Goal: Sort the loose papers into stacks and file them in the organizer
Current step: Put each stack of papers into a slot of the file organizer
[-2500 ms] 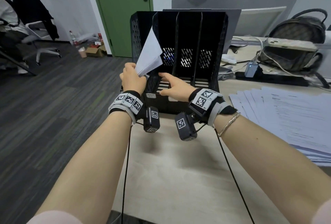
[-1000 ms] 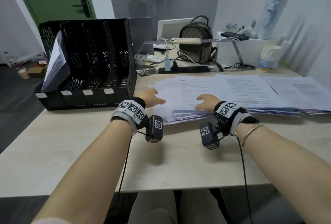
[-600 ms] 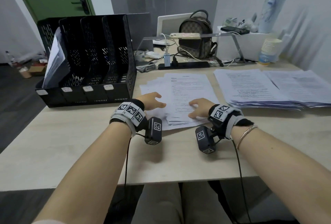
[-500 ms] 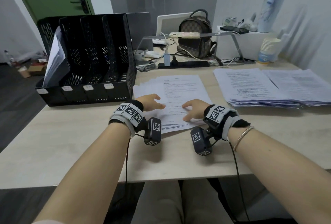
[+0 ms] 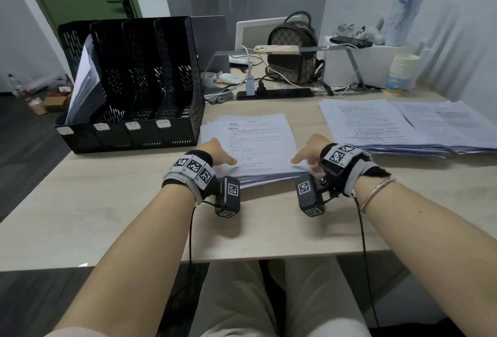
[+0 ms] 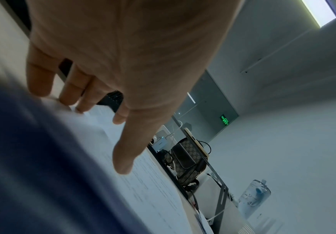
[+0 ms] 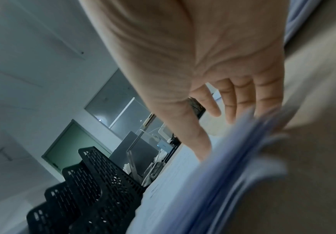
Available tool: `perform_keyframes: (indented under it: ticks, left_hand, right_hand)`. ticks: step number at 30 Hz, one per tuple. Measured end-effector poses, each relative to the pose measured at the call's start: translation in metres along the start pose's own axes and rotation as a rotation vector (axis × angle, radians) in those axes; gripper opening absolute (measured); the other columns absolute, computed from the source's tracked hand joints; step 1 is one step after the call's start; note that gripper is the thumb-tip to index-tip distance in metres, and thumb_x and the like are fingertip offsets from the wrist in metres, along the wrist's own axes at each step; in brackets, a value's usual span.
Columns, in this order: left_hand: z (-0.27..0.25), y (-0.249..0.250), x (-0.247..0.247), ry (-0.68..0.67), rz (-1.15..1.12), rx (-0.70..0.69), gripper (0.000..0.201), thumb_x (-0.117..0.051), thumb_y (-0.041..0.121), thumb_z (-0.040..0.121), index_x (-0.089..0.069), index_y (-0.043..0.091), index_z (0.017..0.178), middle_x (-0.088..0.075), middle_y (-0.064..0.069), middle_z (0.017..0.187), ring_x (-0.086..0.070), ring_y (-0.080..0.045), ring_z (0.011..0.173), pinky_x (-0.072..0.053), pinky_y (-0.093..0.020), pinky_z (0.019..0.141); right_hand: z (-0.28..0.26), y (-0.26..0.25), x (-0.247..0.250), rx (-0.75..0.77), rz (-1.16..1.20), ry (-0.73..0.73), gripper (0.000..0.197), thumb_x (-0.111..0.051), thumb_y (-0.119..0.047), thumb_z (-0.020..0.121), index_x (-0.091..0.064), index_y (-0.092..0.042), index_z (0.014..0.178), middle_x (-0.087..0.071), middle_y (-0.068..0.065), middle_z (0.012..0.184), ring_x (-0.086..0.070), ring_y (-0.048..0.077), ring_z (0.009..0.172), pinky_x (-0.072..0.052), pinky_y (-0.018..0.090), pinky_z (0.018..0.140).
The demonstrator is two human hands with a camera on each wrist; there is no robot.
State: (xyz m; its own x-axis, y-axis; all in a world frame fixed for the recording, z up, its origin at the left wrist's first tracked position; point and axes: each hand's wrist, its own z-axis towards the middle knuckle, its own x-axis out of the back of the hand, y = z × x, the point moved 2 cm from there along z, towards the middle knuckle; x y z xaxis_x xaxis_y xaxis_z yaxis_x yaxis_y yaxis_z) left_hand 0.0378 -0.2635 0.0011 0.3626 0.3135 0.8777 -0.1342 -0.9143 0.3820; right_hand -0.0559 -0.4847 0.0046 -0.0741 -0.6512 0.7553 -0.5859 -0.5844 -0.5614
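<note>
Near the front edge of the bench (image 5: 113,210), just right of the black organizer (image 5: 134,81), a stack of printed papers (image 5: 255,143) is flanked by both hands. The left hand (image 5: 219,152) is laid at the stack's left side with straight fingers and its thumb on the top sheet; the right hand (image 5: 309,149) is set at the right side, fingers extended along the loose edges, nothing clenched or gripped. A filed sheaf (image 5: 84,86) is seen leaning in the organizer's leftmost slot; the other slots appear empty. Larger spread piles (image 5: 403,124) are left farther right. The stack is judged light but floppy and slippery between sheets, its edges visibly uneven. It would best be squared by pressing both long sides inward, then taken by opposite edges with thumbs on top so the sheets cannot fan out.
</note>
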Motion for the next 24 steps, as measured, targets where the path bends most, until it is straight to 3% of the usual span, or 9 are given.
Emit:
perform_keyframes:
  ticks: [3,7,10,11,15,17,19,22,24]
  left_hand:
    - [0.0,0.005,-0.002,-0.018,-0.012,-0.037,0.085,-0.069,0.043,0.081,-0.024,0.007,0.145,-0.037,-0.011,0.147,-0.042,-0.029,0.13,-0.038,-0.035,0.102]
    - [0.003,0.007,-0.008,-0.025,-0.021,-0.042,0.087,-0.075,0.037,0.077,-0.027,0.009,0.144,-0.037,-0.01,0.148,-0.038,-0.027,0.133,-0.034,-0.035,0.105]
    - [0.003,0.009,-0.01,-0.037,-0.012,-0.031,0.086,-0.078,0.034,0.074,-0.031,0.01,0.142,-0.04,-0.01,0.145,-0.04,-0.028,0.13,-0.035,-0.036,0.103]
    - [0.003,0.009,-0.01,-0.046,-0.005,-0.027,0.086,-0.079,0.033,0.073,-0.031,0.01,0.142,-0.042,-0.01,0.144,-0.042,-0.029,0.129,-0.036,-0.037,0.102]
    - [0.001,0.01,-0.012,-0.072,0.053,-0.011,0.091,-0.083,0.036,0.068,-0.033,0.013,0.141,-0.046,-0.01,0.138,-0.046,-0.029,0.124,-0.041,-0.04,0.102]
    - [0.001,0.011,-0.013,-0.061,0.101,-0.012,0.096,-0.083,0.044,0.063,-0.034,0.017,0.141,-0.046,-0.01,0.136,-0.045,-0.029,0.123,-0.041,-0.044,0.102]
    - [0.0,0.011,-0.014,-0.045,0.154,-0.026,0.099,-0.082,0.051,0.06,-0.034,0.02,0.141,-0.047,-0.009,0.134,-0.044,-0.029,0.123,-0.041,-0.045,0.102]
    - [0.001,0.011,-0.014,-0.04,0.212,-0.044,0.103,-0.081,0.057,0.056,-0.033,0.023,0.14,-0.049,-0.009,0.131,-0.044,-0.029,0.121,-0.042,-0.045,0.101]
    - [0.002,0.01,-0.014,-0.05,0.21,-0.054,0.103,-0.082,0.056,0.056,-0.032,0.023,0.14,-0.048,-0.01,0.132,-0.044,-0.029,0.121,-0.042,-0.046,0.101]
  right_hand:
    - [-0.004,0.001,-0.004,-0.051,0.101,-0.076,0.025,-0.075,-0.009,0.077,-0.052,0.001,0.083,-0.055,0.013,0.072,-0.054,0.023,0.057,-0.049,0.029,0.054]
    - [-0.004,0.004,-0.006,-0.078,0.189,-0.118,0.015,-0.07,0.001,0.078,-0.056,0.003,0.084,-0.052,0.013,0.068,-0.052,0.022,0.057,-0.049,0.029,0.054]
    - [-0.001,0.005,-0.008,-0.056,0.241,-0.1,0.012,-0.071,0.002,0.077,-0.059,0.002,0.08,-0.058,0.016,0.08,-0.059,0.026,0.072,-0.056,0.039,0.078]
    - [-0.002,0.004,-0.008,-0.034,0.226,-0.095,0.011,-0.07,0.002,0.077,-0.059,0.002,0.081,-0.059,0.017,0.083,-0.059,0.028,0.073,-0.056,0.04,0.077]
    - [-0.006,-0.003,-0.001,0.023,0.14,-0.113,0.024,-0.065,-0.002,0.082,-0.058,0.005,0.104,-0.055,0.015,0.073,-0.055,0.023,0.05,-0.047,0.028,0.049]
    - [-0.007,-0.005,0.0,0.009,0.148,-0.135,0.028,-0.065,-0.003,0.084,-0.055,0.005,0.109,-0.055,0.017,0.073,-0.052,0.02,0.04,-0.046,0.026,0.045]
    - [-0.005,-0.006,-0.004,-0.014,0.087,-0.146,0.033,-0.069,-0.011,0.083,-0.054,0.001,0.11,-0.058,0.015,0.082,-0.057,0.022,0.055,-0.048,0.029,0.055]
    - [0.0,-0.008,-0.006,0.042,0.075,-0.083,0.032,-0.066,-0.014,0.085,-0.055,0.003,0.11,-0.063,0.014,0.089,-0.061,0.021,0.063,-0.043,0.023,0.05]
    - [0.001,-0.008,-0.006,0.079,0.037,-0.062,0.037,-0.064,-0.014,0.087,-0.055,0.006,0.117,-0.063,0.018,0.113,-0.063,0.03,0.094,-0.045,0.027,0.066]
